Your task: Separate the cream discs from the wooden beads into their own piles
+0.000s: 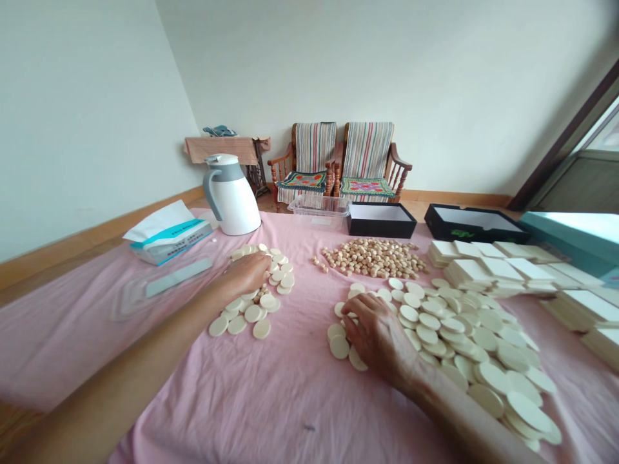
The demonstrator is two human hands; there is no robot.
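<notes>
Head view: two heaps of cream discs on pink-clothed bench (290, 393). Left hand (249, 272) cupped palm-down on smaller heap (247, 314), fingers hidden, grip impossible to tell. Right hand (373, 334) with fingers bent, tips touching left edge of larger heap (464, 335); pinch unclear. Beyond: one bead pile (374, 258), two black boxes (381, 221), one white jug (232, 196), two chairs (309, 161).

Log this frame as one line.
left hand: resting on small disc pile | right hand: fingers on edge of large disc pile | tan beads: apart from hands | surface: pink cloth
</notes>
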